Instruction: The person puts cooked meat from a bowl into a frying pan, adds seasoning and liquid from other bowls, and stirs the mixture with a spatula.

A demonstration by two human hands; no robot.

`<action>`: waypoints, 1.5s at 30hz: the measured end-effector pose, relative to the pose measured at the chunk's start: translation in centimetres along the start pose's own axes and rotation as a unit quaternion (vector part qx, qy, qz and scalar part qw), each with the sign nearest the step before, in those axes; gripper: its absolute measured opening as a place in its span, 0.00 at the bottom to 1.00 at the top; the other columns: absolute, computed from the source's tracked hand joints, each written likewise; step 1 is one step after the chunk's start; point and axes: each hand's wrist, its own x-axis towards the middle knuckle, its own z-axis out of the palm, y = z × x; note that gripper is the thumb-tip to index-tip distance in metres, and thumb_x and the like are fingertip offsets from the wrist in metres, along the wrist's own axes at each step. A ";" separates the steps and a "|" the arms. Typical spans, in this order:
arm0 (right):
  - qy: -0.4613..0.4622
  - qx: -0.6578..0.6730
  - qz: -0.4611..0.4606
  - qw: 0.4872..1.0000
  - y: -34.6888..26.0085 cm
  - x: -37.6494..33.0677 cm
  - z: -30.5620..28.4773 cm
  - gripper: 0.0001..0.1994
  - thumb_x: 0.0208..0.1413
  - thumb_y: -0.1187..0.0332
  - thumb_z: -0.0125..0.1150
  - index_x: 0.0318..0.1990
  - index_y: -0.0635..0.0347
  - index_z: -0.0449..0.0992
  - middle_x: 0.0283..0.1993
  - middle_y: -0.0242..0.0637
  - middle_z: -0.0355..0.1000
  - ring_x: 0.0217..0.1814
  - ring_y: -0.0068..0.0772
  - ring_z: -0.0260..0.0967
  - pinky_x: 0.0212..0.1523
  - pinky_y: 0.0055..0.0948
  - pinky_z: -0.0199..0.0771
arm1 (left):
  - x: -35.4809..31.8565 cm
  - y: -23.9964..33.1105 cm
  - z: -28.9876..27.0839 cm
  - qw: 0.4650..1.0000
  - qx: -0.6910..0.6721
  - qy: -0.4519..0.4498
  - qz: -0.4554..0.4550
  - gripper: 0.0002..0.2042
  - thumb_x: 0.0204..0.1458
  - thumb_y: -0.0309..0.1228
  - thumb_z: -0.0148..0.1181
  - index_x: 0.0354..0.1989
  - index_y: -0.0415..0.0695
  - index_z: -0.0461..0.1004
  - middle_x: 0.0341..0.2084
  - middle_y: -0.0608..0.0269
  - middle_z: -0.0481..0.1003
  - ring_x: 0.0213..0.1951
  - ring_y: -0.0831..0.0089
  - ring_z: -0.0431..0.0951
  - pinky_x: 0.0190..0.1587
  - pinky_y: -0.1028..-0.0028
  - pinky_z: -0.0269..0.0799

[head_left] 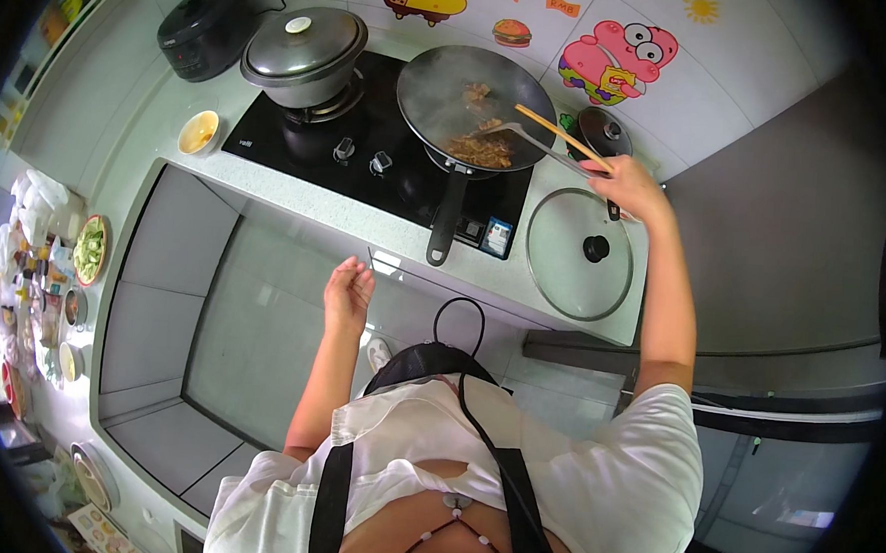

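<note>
The left hand (348, 294) hung free in front of the surface (297, 194), fingers loosely curled and holding nothing, well short of the stove. Just past it, the wok's black handle (447, 217) stuck out over the surface edge toward the person. To the right, a glass lid (563, 273) with a black knob lay flat on the surface. The right hand (628, 184) was stretched out above that lid's far rim, closed around the handle of a spatula (540, 143) and what looked like a pair of wooden chopsticks (561, 134); both reached leftward into the wok (443, 86). The wok sat on the right burner of the black stove (370, 138), with browned pieces of food (480, 148) gathered at its near side and steam above. On the left burner stood a grey pot (304, 57) with its lid on. A small yellow bowl (199, 132) rested left of the stove, and a black cooker (204, 26) stood behind the pot. A small dark lid (604, 132) lay beyond the right hand, near the wall.
</note>
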 end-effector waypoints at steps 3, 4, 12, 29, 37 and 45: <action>-0.029 0.028 0.009 0.999 -0.4 -2.0 -3.1 0.18 0.40 0.63 0.56 0.42 0.55 0.75 0.23 0.39 0.71 0.22 0.29 0.68 0.28 0.27 0.68 | 0.2 -0.3 0.2 1.000 0.008 0.001 0.000 0.08 0.52 0.28 0.47 0.40 0.44 0.67 0.31 0.66 0.72 0.31 0.75 0.73 0.36 0.76 0.71; -0.042 0.032 0.012 0.999 -0.1 -2.4 -3.5 0.17 0.40 0.64 0.56 0.41 0.56 0.75 0.21 0.38 0.71 0.20 0.26 0.67 0.26 0.26 0.68 | 0.2 -0.5 0.2 1.000 0.011 -0.001 -0.003 0.08 0.52 0.28 0.47 0.40 0.44 0.67 0.31 0.66 0.72 0.31 0.75 0.73 0.36 0.76 0.71; 0.099 -0.118 -0.012 0.988 2.2 3.8 4.3 0.15 0.41 0.59 0.55 0.40 0.46 0.75 0.28 0.44 0.72 0.32 0.44 0.71 0.35 0.37 0.70 | -0.7 -0.6 0.0 0.999 0.026 0.033 -0.002 0.09 0.50 0.28 0.46 0.40 0.44 0.68 0.31 0.67 0.71 0.32 0.74 0.72 0.38 0.74 0.70; 0.185 0.095 0.051 0.977 -0.3 6.5 8.2 0.16 0.43 0.55 0.57 0.40 0.46 0.75 0.34 0.45 0.72 0.38 0.45 0.70 0.39 0.37 0.69 | -1.4 0.4 -2.5 0.997 -0.004 0.062 0.035 0.10 0.50 0.28 0.47 0.41 0.44 0.68 0.31 0.66 0.71 0.32 0.74 0.73 0.37 0.74 0.72; 0.122 -0.047 0.011 0.991 -2.7 6.5 10.5 0.15 0.45 0.56 0.56 0.42 0.43 0.74 0.33 0.44 0.73 0.37 0.44 0.70 0.38 0.38 0.70 | -1.5 0.0 -0.9 0.999 -0.006 0.043 0.018 0.10 0.51 0.27 0.47 0.41 0.44 0.67 0.32 0.65 0.71 0.32 0.74 0.72 0.36 0.75 0.71; 0.034 -0.053 0.004 0.998 2.6 0.6 3.2 0.16 0.42 0.59 0.58 0.40 0.50 0.76 0.26 0.42 0.72 0.28 0.38 0.70 0.31 0.33 0.68 | -1.1 -0.5 -0.4 0.999 0.008 0.028 0.013 0.10 0.50 0.28 0.48 0.41 0.45 0.68 0.32 0.66 0.71 0.33 0.74 0.72 0.38 0.74 0.70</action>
